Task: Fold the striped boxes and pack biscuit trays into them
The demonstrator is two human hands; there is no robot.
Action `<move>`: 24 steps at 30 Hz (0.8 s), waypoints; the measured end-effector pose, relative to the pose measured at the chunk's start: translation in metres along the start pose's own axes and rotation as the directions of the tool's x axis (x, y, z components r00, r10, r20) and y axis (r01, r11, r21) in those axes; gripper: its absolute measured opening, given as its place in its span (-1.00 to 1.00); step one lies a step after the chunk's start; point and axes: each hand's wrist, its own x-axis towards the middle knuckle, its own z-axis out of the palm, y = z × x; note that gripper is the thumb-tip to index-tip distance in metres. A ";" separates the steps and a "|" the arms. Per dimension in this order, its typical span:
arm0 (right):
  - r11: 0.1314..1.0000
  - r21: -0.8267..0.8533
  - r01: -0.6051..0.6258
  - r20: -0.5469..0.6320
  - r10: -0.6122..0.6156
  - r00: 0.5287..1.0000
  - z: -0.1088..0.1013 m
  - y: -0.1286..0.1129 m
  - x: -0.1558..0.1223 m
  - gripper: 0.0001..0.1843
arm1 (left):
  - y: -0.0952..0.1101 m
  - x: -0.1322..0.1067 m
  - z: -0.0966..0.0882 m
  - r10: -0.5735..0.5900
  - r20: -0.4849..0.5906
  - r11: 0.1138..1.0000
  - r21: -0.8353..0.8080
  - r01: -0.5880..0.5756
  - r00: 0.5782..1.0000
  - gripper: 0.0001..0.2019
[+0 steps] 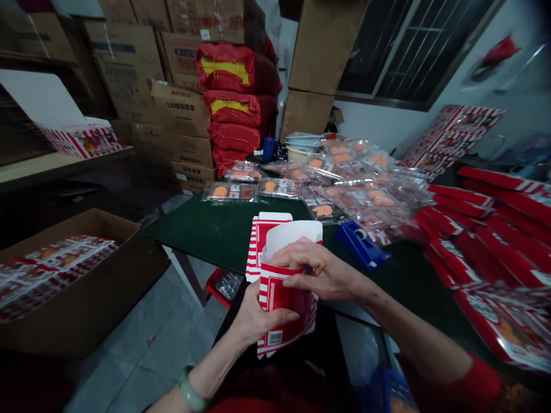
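The red-and-white striped paperboard carton (275, 289) stood nearly upright between the hands, its long axis tilting up and away from the person. The left hand (258, 321) closed around its lower side, while the right hand (316, 269), nearer the open top, curled over the front, though whether it pinched a flap was hard to tell. A second striped carton (269, 241) sat just behind on the green-topped table (206, 229).
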 end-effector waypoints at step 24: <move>0.715 0.642 -0.276 -0.609 0.694 0.383 0.130 0.024 -0.079 -0.72 | -0.050 -0.005 -0.001 0.014 -0.330 0.998 0.070 0.010 0.944 -0.54</move>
